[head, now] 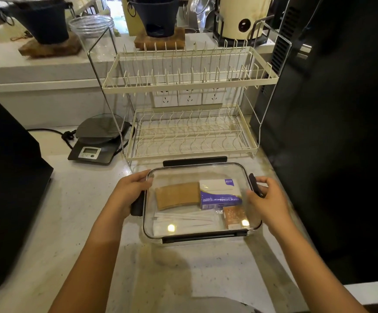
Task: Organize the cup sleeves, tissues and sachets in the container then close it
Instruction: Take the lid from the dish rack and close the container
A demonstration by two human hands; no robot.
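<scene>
A pale speckled counter [75,211] fills the lower frame, with a two-tier cream dish rack [190,105] at centre and a black kitchen scale [97,143] at centre left. Just below the rack sits one clear rectangular container [206,170], its transparent lid on top, with four dark latches, one on each side. The left hand [130,190] rests on the container's left edge, fingers curled over the lid rim above the left latch [137,206]. The right hand [267,199] pinches the right latch [254,184] between thumb and fingers. Seen through the lid: a brown stack of cup sleeves [177,195] at upper left, one white and purple tissue pack [219,194] at upper right with print too small to read, white sachets [183,220] along the bottom, uncountable, and one small orange packet [234,216] at lower right
</scene>
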